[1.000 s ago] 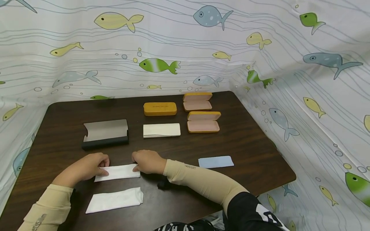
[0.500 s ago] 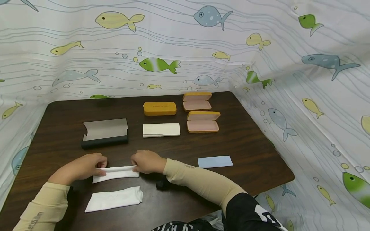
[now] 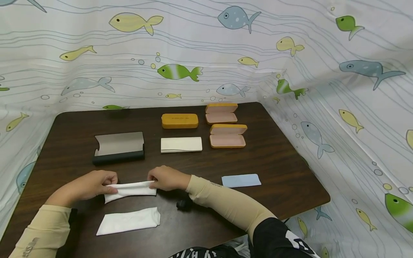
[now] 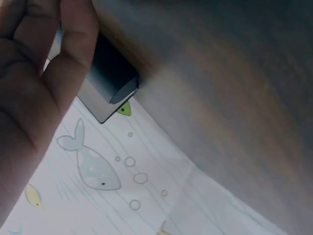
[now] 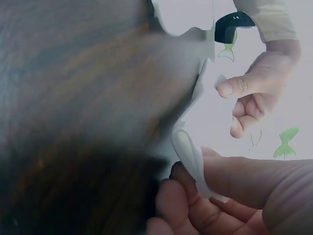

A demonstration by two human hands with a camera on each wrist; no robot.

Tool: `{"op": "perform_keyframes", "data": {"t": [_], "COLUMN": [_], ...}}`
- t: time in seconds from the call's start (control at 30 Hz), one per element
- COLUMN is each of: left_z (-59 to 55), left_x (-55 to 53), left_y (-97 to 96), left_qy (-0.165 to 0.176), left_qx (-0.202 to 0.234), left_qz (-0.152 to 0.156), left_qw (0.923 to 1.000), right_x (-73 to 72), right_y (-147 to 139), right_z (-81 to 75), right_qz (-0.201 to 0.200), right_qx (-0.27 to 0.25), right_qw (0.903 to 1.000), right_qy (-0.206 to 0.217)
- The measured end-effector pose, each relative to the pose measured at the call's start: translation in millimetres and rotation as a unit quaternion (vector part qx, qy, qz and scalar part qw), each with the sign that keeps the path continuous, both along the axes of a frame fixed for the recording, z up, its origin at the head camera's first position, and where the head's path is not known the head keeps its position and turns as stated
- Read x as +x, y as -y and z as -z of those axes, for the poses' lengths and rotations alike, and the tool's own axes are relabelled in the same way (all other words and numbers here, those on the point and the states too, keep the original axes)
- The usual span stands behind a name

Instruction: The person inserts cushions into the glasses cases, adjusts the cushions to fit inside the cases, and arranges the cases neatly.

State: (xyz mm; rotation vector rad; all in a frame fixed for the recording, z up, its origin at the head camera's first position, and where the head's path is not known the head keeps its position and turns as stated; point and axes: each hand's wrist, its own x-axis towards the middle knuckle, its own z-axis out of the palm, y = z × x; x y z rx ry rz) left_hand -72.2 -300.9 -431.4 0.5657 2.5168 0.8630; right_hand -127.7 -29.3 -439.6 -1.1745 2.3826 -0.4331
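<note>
A folded white cloth (image 3: 130,190) is stretched between both hands near the left front of the table. My left hand (image 3: 93,184) pinches its left end between thumb and fingers. At the right end, my right hand (image 3: 167,178) grips it the same way; in the right wrist view the cloth's folded layers (image 5: 188,152) show between thumb and fingers. Closer to the table's front lies a second folded white cloth (image 3: 129,221). Behind the hands stands a dark glasses case (image 3: 119,157) with its grey-lined flap raised. In the left wrist view the cloth is hidden behind the left hand (image 4: 39,88).
At the back are a closed yellow case (image 3: 179,121) and two opened yellow cases with pink lining (image 3: 227,141). A cream folded cloth (image 3: 181,145) lies before the closed one. A light blue cloth (image 3: 241,180) lies to the right. The brown table (image 3: 274,168) has a fish-patterned curtain (image 3: 193,36) behind it.
The cloth's back edge has been lifted and bent, and the cloth is now drawn up between the hands. The left hand has shifted slightly left.
</note>
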Motion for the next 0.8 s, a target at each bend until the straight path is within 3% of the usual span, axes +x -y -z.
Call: {"op": "perform_keyframes", "data": {"t": [0.1, 0.23, 0.33, 0.47, 0.63, 0.8], "left_z": [1.5, 1.7, 1.8, 1.4, -1.4, -6.4], "left_x": [-1.3, -3.9, -6.1, -8.9, -11.8, -14.7], "left_y": [1.0, 2.8, 5.1, 7.9, 9.8, 10.0], "left_qy": [-0.004, 0.041, 0.083, 0.103, 0.102, 0.106], "left_qx": [0.009, 0.051, 0.091, 0.128, 0.151, 0.165], "left_qz": [-0.009, -0.037, -0.055, -0.062, -0.083, -0.124], "left_qw": [0.9999, 0.9972, 0.9909, 0.9845, 0.9798, 0.9728], "right_x": [-3.4, -8.2, -12.3, -18.3, -26.5, -38.1], "right_y": [-2, -5, -7, -10, -12, -13], "right_z": [-0.5, -3.9, -7.0, -7.8, -7.2, -7.5], "right_qz": [-0.009, 0.000, 0.013, 0.030, 0.060, 0.102], "right_qx": [-0.010, -0.023, -0.028, -0.042, -0.066, -0.101], "right_qw": [0.9999, 0.9993, 0.9982, 0.9942, 0.9838, 0.9654], "right_qy": [0.010, 0.030, 0.052, 0.095, 0.156, 0.218]}}
